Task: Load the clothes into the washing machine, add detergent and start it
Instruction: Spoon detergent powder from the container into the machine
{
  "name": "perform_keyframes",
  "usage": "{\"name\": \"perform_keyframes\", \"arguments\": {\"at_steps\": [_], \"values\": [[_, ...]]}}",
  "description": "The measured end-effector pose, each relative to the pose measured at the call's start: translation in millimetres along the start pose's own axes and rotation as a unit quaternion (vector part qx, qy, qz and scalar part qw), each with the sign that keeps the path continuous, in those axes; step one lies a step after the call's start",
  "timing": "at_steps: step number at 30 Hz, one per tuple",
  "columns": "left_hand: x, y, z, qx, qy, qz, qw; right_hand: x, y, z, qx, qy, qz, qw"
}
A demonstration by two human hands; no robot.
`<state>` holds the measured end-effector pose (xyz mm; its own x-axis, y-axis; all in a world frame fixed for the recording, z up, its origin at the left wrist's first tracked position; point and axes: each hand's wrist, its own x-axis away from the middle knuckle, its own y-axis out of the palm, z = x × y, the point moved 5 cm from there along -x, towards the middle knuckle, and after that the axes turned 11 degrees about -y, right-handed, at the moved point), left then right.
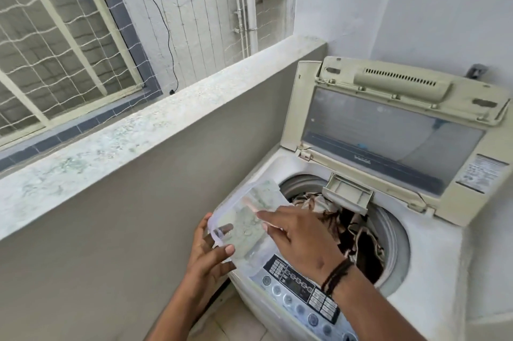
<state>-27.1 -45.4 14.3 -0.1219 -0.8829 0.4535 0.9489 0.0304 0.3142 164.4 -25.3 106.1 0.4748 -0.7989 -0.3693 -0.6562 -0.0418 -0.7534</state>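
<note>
A person stands at a top-loading washing machine in the lower right of the frame, its lid raised upright at the back. Dark and tan clothes already lie inside the drum, so loading looks done or nearly done. A small detergent drawer sits pulled out at the drum's far rim.

At lower centre, the left hand grips a clear plastic container from below and the side, thumb on its near edge, holding it tilted over the machine's front left corner. Pale powder, probably detergent, shows through its walls. The right hand reaches across into the container, fingers loosely curled; a thin pink piece, perhaps a scoop handle, shows by the fingertips, but whether they hold it is unclear.

The control panel runs along the front edge, untouched. By this view, detergent is just being fetched; dosing, closing the lid and starting remain.
</note>
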Motion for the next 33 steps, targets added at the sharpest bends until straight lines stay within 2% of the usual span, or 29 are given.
{"name": "perform_keyframes", "arguments": {"at_steps": [4, 8, 11, 18, 20, 25, 29, 31, 33], "values": [[-3.1, -2.9, 9.1, -0.036, 0.011, -0.017, 0.999, 4.8, 18.1, -15.0, 0.002, -0.036, -0.039, 0.999], [-4.1, -6.3, 19.4, -0.054, 0.027, -0.024, 0.998, 2.9, 12.3, -14.6, -0.057, -0.001, 0.027, 0.998], [-2.1, -4.2, 26.2, -0.055, 0.051, -0.034, 0.997, -1.3, 4.1, -8.8, -0.004, 0.010, 0.052, 0.999], [1.5, 3.2, 35.7, -0.055, 0.110, -0.005, 0.992, -3.9, -5.4, -18.0, 0.122, 0.000, -0.023, 0.992], [2.8, 4.6, 39.5, -0.050, 0.130, 0.008, 0.990, -5.6, -8.8, -21.5, 0.157, -0.007, -0.022, 0.987], [5.5, 8.2, 45.6, 0.003, 0.155, 0.037, 0.987, -8.1, -22.7, -32.9, 0.157, -0.029, 0.034, 0.987], [2.4, 8.0, 43.7, -0.007, 0.146, 0.055, 0.988, -19.7, -20.4, -29.2, 0.188, 0.046, -0.012, 0.981], [1.8, 7.5, 43.2, -0.010, 0.147, 0.057, 0.987, -26.5, -30.0, -29.3, 0.172, 0.052, 0.021, 0.984], [0.9, 7.8, 43.1, -0.007, 0.148, 0.051, 0.988, -31.4, -32.2, -27.3, 0.178, 0.051, 0.022, 0.982]]}}
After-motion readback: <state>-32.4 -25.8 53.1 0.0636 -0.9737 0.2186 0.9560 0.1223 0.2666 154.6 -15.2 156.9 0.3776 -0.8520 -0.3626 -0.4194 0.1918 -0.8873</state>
